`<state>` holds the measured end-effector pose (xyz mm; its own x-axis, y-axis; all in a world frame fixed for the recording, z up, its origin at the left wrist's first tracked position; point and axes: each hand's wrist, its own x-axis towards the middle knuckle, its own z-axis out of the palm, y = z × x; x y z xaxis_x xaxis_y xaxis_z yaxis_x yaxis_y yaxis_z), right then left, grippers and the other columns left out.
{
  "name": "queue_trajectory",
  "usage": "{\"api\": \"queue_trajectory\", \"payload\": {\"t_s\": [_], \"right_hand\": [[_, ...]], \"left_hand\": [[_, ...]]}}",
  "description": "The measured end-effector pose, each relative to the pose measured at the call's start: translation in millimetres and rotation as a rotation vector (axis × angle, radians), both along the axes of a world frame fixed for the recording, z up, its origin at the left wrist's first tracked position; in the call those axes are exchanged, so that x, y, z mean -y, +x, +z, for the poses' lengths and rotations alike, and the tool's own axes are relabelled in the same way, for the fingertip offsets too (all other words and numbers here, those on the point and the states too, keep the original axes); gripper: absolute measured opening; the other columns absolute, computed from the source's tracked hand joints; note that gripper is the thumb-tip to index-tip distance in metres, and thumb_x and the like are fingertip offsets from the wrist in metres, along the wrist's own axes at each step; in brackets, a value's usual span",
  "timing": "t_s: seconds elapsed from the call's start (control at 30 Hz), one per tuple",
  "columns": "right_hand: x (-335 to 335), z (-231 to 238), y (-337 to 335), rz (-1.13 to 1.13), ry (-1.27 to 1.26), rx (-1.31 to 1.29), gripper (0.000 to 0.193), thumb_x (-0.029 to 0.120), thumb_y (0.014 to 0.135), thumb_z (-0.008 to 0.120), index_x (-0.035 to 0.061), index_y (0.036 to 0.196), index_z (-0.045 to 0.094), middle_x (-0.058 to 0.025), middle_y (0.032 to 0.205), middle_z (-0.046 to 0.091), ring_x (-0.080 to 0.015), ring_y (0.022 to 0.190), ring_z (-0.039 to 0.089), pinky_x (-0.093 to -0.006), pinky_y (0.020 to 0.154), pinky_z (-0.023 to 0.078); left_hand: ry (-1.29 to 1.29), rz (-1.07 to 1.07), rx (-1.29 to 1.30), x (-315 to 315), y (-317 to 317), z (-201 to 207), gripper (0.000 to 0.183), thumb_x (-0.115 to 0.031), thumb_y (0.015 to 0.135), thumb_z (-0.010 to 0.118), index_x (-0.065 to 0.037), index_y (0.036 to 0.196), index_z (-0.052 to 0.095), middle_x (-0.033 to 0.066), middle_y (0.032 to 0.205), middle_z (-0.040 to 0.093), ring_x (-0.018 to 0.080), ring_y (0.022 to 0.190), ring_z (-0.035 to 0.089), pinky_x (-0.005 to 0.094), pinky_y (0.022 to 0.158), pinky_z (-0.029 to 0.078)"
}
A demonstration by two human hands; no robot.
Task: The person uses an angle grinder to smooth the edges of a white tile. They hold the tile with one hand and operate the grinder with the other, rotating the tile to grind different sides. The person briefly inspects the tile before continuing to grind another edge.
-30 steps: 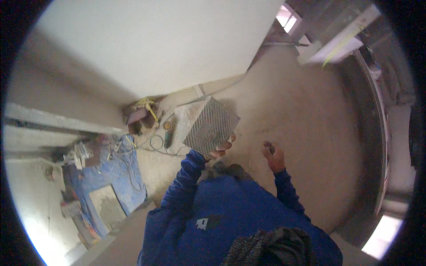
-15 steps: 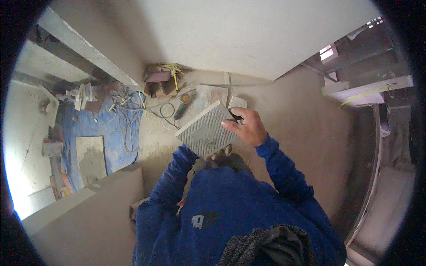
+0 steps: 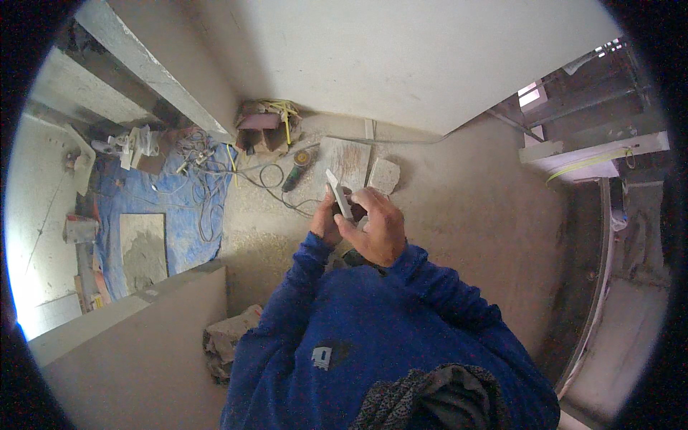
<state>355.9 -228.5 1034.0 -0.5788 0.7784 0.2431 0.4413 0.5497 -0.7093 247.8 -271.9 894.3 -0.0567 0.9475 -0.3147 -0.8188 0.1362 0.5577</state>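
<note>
Head view: your left hand and right hand both grip a pale tile edge-on before your chest, above the dusty floor near an angle grinder.

Open floor to the right, clutter ahead and to the left

Right of the hands the dusty floor lies bare up to the white wall. Just ahead, an angle grinder, its looping cable, a flat slab and a stone block crowd the ground. Left, a blue tarp strewn with tools and a low wall block passage.
</note>
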Motion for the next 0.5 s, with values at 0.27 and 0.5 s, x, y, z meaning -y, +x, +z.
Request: {"api": "queue_trajectory", "payload": {"t_s": [0.27, 0.5], "right_hand": [[12, -1, -3, -0.016, -0.016, 0.001, 0.033, 0.023, 0.069, 0.074, 0.0029, 0.089, 0.057, -0.0128, 0.079, 0.057, -0.0288, 0.069, 0.059, -0.036, 0.06, 0.048], [20, -6, -4, 0.003, -0.071, -0.003, 0.032, 0.022, 0.069, 0.074, 0.0032, 0.089, 0.056, -0.0126, 0.078, 0.057, -0.0286, 0.068, 0.059, -0.036, 0.058, 0.048]], "left_hand": [[0.06, 0.04, -0.067, 11, 8, -2, 0.031, -0.028, 0.095, 0.043, -0.003, 0.11, 0.052, 0.0047, 0.09, 0.058, 0.0144, 0.078, 0.058, 0.0281, 0.069, 0.05], [0.116, 0.0, -0.084, 19, 5, -15, 0.029, -0.024, 0.096, 0.043, -0.002, 0.112, 0.053, 0.005, 0.092, 0.059, 0.0154, 0.081, 0.06, 0.0291, 0.07, 0.051]]}}
